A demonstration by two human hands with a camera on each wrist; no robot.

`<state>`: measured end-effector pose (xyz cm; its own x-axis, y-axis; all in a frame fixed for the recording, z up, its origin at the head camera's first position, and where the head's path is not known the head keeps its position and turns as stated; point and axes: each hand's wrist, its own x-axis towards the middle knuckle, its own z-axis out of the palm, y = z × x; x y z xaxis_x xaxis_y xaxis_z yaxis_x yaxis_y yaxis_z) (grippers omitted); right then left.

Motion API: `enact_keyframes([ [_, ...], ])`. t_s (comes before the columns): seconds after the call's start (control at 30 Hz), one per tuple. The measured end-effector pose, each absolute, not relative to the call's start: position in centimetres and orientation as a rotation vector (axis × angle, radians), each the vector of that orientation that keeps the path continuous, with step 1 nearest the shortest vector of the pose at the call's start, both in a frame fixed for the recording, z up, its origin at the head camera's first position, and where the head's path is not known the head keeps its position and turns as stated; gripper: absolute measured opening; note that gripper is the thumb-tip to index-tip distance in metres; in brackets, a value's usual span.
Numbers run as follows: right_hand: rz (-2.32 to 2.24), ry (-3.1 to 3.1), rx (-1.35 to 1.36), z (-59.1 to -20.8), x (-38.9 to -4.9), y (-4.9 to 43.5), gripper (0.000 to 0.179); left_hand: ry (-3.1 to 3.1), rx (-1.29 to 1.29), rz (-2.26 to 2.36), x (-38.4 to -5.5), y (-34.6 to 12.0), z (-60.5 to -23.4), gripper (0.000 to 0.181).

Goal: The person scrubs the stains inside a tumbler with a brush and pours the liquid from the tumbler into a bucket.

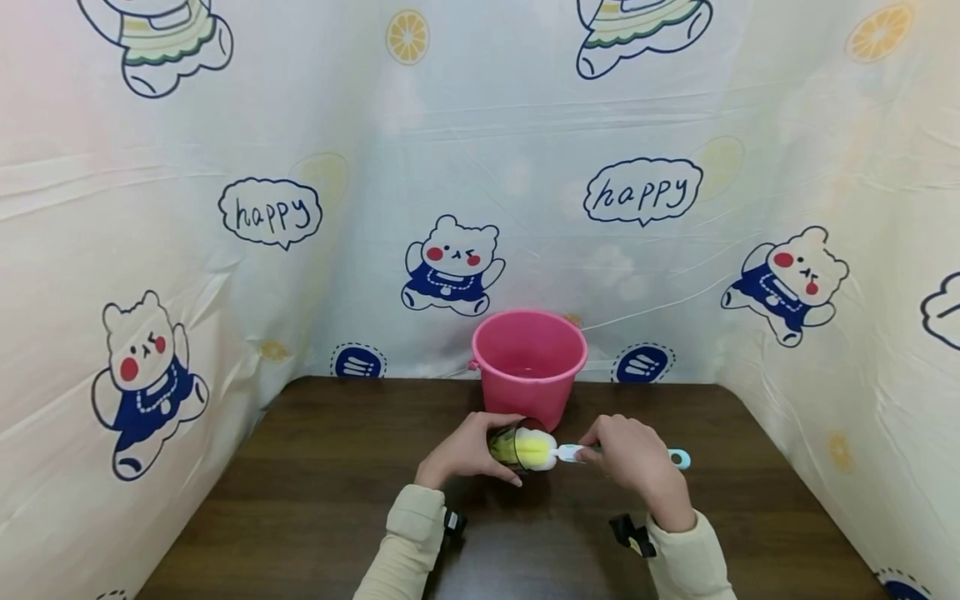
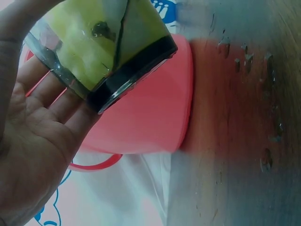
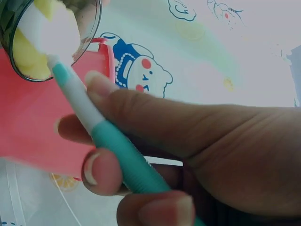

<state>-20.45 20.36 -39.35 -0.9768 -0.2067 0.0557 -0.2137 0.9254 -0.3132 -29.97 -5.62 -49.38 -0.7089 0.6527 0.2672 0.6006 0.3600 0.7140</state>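
Note:
A dark-tinted clear glass (image 1: 505, 447) lies on its side in the air above the table, its mouth facing right. My left hand (image 1: 470, 447) grips it around the outside. In the left wrist view the thick base of the glass (image 2: 134, 70) shows, with yellow sponge visible through the wall. The sponge brush (image 1: 535, 450) has its yellow and white head partly inside the glass. My right hand (image 1: 632, 454) holds the brush by its white and teal handle (image 3: 127, 153), with fingers and thumb curled round it.
Just behind the hands stands a pink bucket (image 1: 525, 392) on the dark wooden table (image 1: 315, 492). Water drops (image 2: 266, 160) lie on the tabletop. A printed curtain (image 1: 540, 125) closes off the back and sides.

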Motion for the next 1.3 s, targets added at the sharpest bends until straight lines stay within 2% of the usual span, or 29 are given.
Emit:
enact_keyframes([
  [0.3,0.455,-3.025,0.375,-39.23,-20.38,20.15,0.021,2.536,1.132,1.278,-29.78,-5.46,-49.53,0.088],
  [0.67,0.561,-3.106,0.379,-38.77,-20.05,20.27,0.007,2.553,1.147,1.292,-29.66,-5.79,-49.16,0.088],
  [0.93,0.426,-3.058,0.356,-39.18,-20.31,20.56,0.017,2.54,1.18,1.281,-29.62,-5.54,-49.12,0.086],
  [1.3,0.423,-3.035,0.405,-38.44,-19.97,20.16,0.016,2.553,1.151,1.282,-29.82,-5.82,-48.98,0.089],
])
